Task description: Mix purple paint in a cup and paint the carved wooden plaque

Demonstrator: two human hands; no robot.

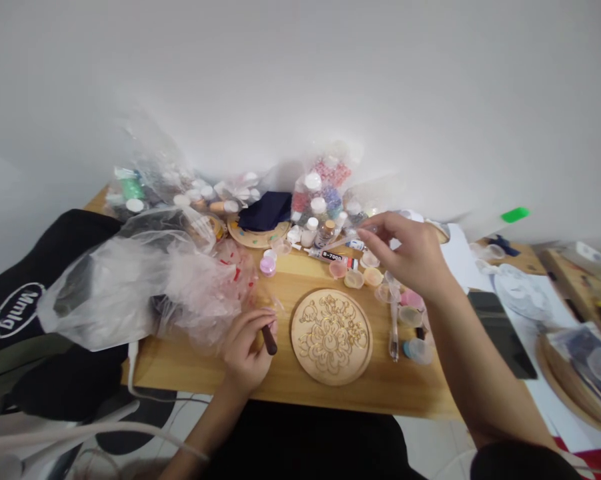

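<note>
My left hand is closed around a tool with a dark brown handle, just left of the round wooden board. Its working end cannot be made out. My right hand is raised over the back of the table, thumb and fingers pinched on a slim clear plastic stick that points left. The round wooden board lies flat, with gold outlines of flowers on its face. Beneath the clear stick is a B-7000 glue tube. Small open cups with pink, peach and yellowish contents stand near my right hand.
Crumpled clear plastic bags cover the left side. Bottles and bagged beads line the wall. A purple-filled pot stands behind the board. To the right are a clear-handled tool, a dark phone or tablet and papers.
</note>
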